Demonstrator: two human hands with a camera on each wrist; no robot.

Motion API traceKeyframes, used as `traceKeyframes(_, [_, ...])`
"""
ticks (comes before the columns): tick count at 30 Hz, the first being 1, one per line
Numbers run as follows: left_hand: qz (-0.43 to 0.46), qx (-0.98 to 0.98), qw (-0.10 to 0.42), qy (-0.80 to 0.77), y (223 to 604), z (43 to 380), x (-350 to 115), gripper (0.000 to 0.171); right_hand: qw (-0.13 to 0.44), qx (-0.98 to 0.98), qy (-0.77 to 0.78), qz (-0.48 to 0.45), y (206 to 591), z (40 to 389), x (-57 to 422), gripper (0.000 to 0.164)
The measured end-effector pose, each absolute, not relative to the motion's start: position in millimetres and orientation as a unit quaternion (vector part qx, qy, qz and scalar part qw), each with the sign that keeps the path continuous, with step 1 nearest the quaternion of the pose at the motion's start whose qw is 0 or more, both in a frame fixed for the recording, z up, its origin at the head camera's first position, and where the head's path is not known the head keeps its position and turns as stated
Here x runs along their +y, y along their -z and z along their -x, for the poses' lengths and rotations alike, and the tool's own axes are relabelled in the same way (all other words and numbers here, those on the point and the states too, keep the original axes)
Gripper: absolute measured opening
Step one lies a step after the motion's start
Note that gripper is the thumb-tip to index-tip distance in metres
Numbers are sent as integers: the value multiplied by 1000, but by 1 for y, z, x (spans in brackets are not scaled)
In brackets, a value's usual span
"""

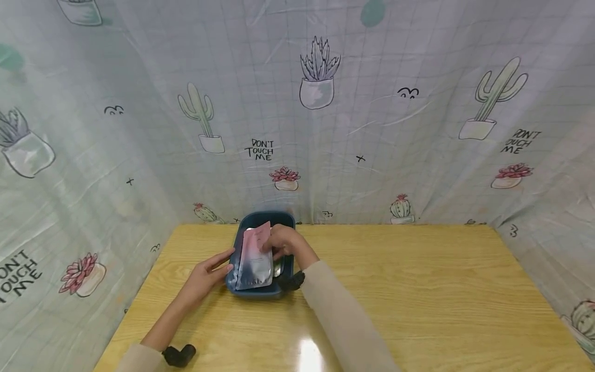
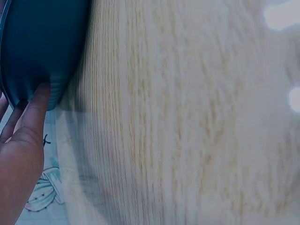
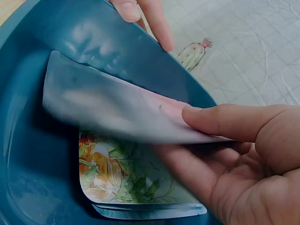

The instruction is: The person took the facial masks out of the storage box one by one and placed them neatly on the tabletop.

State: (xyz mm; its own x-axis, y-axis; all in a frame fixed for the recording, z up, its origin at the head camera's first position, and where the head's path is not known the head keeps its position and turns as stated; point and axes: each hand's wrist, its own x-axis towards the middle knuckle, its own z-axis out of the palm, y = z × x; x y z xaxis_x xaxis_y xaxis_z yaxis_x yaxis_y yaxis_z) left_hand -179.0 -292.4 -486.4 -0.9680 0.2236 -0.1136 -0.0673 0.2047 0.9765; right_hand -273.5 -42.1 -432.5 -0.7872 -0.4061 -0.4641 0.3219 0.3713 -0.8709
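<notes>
Jutting from right hand (image 1: 285,239): pink packet (image 1: 255,258)

On the left half of the table (image 1: 409,294), by its back edge, a tub (image 1: 253,295) is standing, with a curtain (image 1: 353,181) hanging just behind. The left hand (image 1: 206,275) is touching the tub's left side; the right hand (image 1: 286,239) is reaching inside, holding one packet (image 1: 256,261) above other packets (image 3: 126,183) lying there.

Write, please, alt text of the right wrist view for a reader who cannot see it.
The right hand pinches a pink and grey packet above a leaf-printed packet in a blue bin. The left hand touches the bin, with a cactus-print sheet behind.
</notes>
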Motion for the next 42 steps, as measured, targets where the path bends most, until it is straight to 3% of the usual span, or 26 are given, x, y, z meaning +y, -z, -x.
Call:
traceKeyframes(11, [-55,758,113,-640,489,178,-294,58,253,760,597,31,436,269,-33,6])
traceKeyframes(20, [-68,759,107,-639,491,177,-294,60,224,751,618,59,433,268,-10,8])
traceKeyframes(25, [-70,757,113,-640,491,178,-295,59,203,744,633,70,428,266,4,18])
traceKeyframes(42, [-62,767,114,-629,491,179,-295,62,154,706,688,72,404,264,45,16])
